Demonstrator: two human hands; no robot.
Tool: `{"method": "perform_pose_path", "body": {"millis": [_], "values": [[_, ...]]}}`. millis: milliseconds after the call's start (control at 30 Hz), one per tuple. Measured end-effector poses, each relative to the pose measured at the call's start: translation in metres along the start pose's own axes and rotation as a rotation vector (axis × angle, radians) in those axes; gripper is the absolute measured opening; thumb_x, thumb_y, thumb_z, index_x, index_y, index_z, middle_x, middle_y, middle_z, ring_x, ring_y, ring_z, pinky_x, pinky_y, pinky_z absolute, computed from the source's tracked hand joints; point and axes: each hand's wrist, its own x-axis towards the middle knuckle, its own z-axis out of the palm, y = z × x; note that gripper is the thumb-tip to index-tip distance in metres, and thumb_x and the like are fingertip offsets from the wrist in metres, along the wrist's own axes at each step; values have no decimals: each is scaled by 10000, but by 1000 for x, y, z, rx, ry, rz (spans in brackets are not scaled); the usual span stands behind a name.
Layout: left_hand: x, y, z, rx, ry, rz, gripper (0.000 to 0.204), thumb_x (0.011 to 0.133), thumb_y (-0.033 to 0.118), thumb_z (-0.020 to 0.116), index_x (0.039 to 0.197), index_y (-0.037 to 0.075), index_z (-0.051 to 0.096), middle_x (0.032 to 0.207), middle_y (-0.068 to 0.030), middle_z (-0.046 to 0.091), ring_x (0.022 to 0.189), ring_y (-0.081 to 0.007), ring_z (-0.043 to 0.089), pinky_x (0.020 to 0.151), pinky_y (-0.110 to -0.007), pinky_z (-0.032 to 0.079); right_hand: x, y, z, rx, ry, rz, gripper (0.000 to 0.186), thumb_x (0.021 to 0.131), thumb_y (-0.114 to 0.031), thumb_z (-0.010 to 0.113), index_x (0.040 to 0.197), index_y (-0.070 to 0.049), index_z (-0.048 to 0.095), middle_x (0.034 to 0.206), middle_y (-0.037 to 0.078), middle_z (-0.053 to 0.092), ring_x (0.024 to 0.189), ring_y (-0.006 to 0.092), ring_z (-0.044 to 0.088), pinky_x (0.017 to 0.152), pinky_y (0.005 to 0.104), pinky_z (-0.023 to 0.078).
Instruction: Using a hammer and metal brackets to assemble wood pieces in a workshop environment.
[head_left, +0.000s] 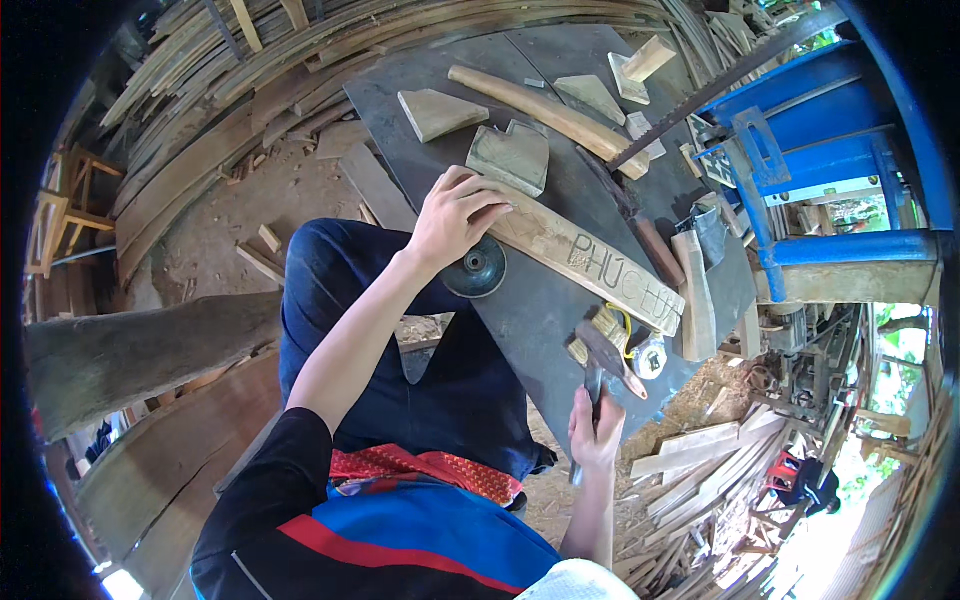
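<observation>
My left hand (458,215) grips the near-left end of a long pale plank (560,255) with carved lettering, lying diagonally on the dark worktop (520,335). Just below that hand is a round dark metal disc (473,268). My right hand (590,432) is closed on the handle of a hammer (606,355), its head over a small wooden block, a yellow cord (627,318) and a small white object (650,362) near the worktop's front right.
Wood offcuts (505,160), a wooden bar (520,105) and saws (655,245) lie behind the plank. A blue metal frame (840,250) stands at right. Stacked boards (230,70) lie at back left; loose scrap wood (700,470) lies at lower right.
</observation>
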Motion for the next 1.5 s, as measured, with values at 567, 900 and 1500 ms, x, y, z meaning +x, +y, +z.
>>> {"method": "perform_pose_path", "body": {"millis": [567, 900, 1500], "values": [[-2, -3, 1, -102, -16, -53, 157, 873, 232, 742, 969, 111, 765, 1021, -5, 711, 1025, -267, 584, 933, -371, 506, 101, -90, 18, 290, 158, 165, 344, 1037, -329, 601, 863, -32, 589, 626, -42, 467, 516, 61, 411, 476, 239, 311], [2, -2, 0, -85, 25, -48, 138, 865, 224, 756, 934, 105, 764, 990, -11, 717, 1024, -263, 595, 892, -380, 525, 94, -73, 17, -159, 97, 114, 391, 1038, -365, 585, 877, -9, 596, 629, 92, 577, 549, 192, 553, 533, 362, 419], [-2, -2, 0, -73, 33, -77, 142, 847, 241, 774, 940, 133, 781, 1007, 13, 726, 993, -257, 613, 851, -375, 550, 139, -120, 47, -417, -88, -112, 427, 1035, -393, 579, 933, 22, 586, 692, 211, 594, 622, 364, 588, 611, 439, 438]]}}
